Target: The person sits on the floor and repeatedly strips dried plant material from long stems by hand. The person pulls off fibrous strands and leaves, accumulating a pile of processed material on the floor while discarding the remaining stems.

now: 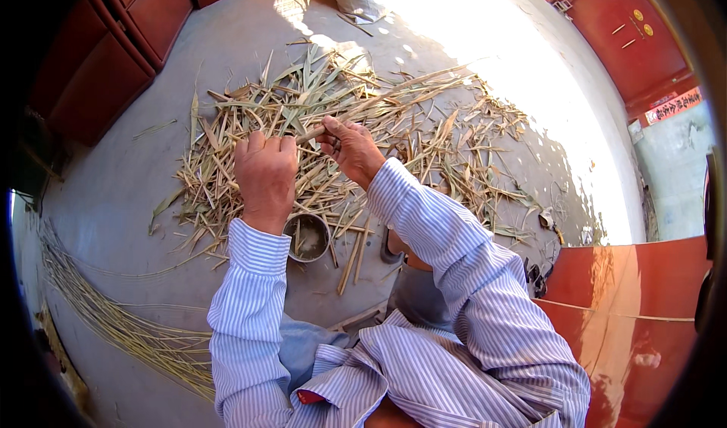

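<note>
Gripping a long reed stalk (379, 98) with both fists, the person holds it over the heap of stripped husks and leaves (333, 148) on the concrete floor (113, 193). The left hand (265, 172) is closed, knuckles up, on the stalk's near end; the right hand (351, 149) is clamped on it just beyond, thumb pressed along the stem, and the free length runs away across the heap toward its far side. What the left fist encloses is hidden, so whether it also holds a blade or a peeled strip cannot be told.

Doing this well seems to call for keeping the two hands close together, so the thin stem does not bow or snap between them, and for drawing the sheath off along the stalk's length rather than across it. Letting the waste drop onto the heap keeps it away from the small round metal tin (309, 237) at the heap's near edge and from the bundle of cleaned stalks (113, 322) lying well to the left of the heap.
</note>
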Demonstrator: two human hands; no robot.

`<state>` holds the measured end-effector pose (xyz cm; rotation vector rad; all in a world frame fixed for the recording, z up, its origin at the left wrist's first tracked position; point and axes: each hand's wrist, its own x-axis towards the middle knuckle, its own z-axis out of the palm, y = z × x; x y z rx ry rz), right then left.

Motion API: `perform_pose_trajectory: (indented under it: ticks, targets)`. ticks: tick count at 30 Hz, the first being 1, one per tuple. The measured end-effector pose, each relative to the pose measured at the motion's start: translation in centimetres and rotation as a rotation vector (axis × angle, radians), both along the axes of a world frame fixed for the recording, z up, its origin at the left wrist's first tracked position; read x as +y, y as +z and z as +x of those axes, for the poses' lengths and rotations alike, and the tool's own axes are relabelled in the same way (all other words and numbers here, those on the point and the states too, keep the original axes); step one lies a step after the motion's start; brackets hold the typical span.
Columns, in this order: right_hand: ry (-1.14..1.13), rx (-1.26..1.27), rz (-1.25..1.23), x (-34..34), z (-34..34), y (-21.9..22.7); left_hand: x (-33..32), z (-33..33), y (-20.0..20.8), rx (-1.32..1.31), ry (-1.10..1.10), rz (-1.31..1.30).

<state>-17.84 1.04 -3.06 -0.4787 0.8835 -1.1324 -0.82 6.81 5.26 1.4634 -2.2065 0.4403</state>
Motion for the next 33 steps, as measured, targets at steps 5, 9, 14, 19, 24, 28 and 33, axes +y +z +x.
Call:
perform_pose_trajectory:
  ticks: [5, 9, 14, 19, 24, 28, 33]
  targets:
    - [0.016, 0.013, 0.030, -0.1, 0.4, -0.4, -0.3, 0.9, -0.3, -0.027, -0.042, 0.000]
    - [0.037, -0.110, 0.079, -1.8, -0.8, -0.8, 0.2, 2.1, 0.1, -0.063, 0.013, 0.035]
    - [-0.193, -0.145, 0.170, -5.1, -5.6, -0.1, 1.0, 4.0, 2.7, -0.054, 0.127, 0.014]
    - [-0.075, -0.067, 0.116, -3.5, -3.9, 0.0, 1.5, 1.3, 3.7, -0.183, 0.127, -0.022]
    - [0.071, -0.047, 0.096, 0.3, -0.9, 2.3, -0.8, -1.2, -0.4, -0.068, 0.027, 0.049]
    - [0.008, -0.045, 0.115, -0.8, -3.8, 2.9, -0.8, -1.5, -0.3, 0.004, -0.007, 0.015]
    - [-0.097, -0.075, 0.039, -3.3, -9.2, 2.3, 0.3, -0.2, 1.8, 0.195, -0.027, 0.101]
